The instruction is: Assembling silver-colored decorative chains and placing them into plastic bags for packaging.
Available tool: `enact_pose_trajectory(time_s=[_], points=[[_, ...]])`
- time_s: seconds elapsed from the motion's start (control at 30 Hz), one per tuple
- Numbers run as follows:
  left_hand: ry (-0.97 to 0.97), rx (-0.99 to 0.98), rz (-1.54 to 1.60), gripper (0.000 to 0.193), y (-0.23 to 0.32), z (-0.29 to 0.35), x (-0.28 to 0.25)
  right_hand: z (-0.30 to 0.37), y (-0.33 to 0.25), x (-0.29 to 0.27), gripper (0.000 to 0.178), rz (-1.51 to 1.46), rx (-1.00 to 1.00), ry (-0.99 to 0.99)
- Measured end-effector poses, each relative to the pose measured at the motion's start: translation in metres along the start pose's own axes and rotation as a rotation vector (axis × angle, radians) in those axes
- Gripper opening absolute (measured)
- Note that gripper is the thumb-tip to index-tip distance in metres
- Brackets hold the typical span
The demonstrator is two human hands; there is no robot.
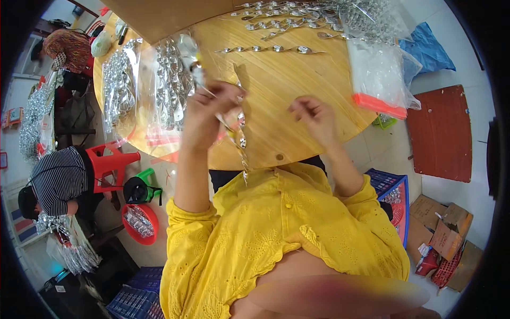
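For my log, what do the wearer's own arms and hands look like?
The left hand and right hand are both ungloved, with no watch or bracelet visible; blur hides whether there are rings. The left sleeve and right sleeve are bright yellow, loose and patterned with eyelet embroidery, leaving the forearms bare.

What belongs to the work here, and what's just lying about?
Probably part of it: twisted silver strips in the left hand, loose strip on the wooden table, clear orange-edged bags.

Probably just lying about: blue plastic bag, reddish-brown panel, cardboard boxes.
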State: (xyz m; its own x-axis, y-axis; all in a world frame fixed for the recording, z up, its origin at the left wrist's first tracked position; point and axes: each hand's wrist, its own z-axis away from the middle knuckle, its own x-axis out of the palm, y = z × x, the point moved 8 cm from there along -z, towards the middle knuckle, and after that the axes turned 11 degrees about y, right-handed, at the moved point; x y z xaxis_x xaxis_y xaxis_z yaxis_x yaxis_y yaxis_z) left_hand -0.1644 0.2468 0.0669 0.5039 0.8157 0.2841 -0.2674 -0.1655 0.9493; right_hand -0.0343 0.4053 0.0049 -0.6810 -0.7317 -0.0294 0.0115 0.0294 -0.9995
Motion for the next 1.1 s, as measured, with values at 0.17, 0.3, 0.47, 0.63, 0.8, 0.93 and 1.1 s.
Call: enact_pose_trajectory(time_s=[0.17, 0.3, 0.47, 0.63, 0.8, 0.93, 1.1], points=[[-0.069, -0.286, 0.147, 0.036, -0.061, 0.024, 0.038, -0.011, -0.044, -0.017, 0.012, -0.079, -0.021, 0.033], [-0.131, -0.303, 0.294, 0.034, -0.068, 0.013, 0.055, -0.007, -0.064, -0.020, 0.013, -0.121, -0.114, 0.074], [-0.174, -0.151, -0.038, 0.043, -0.074, 0.015, 0.078, -0.012, -0.059, -0.038, 0.014, -0.137, -0.106, 0.194], [0.006, -0.249, 0.155, 0.045, -0.082, 0.016, 0.076, -0.008, -0.048, -0.035, 0.014, -0.027, -0.092, 0.171], [-0.024, -0.355, 0.196, 0.033, -0.095, 0.017, 0.067, -0.002, -0.047, -0.025, 0.014, -0.049, -0.113, 0.159], [-0.040, -0.281, 0.233, 0.032, -0.092, 0.018, 0.062, 0.003, -0.049, -0.015, 0.014, -0.017, -0.154, 0.086], [-0.009, -0.328, 0.237, 0.030, -0.096, 0.024, 0.057, -0.013, -0.030, -0.025, 0.013, -0.039, -0.160, 0.118]])
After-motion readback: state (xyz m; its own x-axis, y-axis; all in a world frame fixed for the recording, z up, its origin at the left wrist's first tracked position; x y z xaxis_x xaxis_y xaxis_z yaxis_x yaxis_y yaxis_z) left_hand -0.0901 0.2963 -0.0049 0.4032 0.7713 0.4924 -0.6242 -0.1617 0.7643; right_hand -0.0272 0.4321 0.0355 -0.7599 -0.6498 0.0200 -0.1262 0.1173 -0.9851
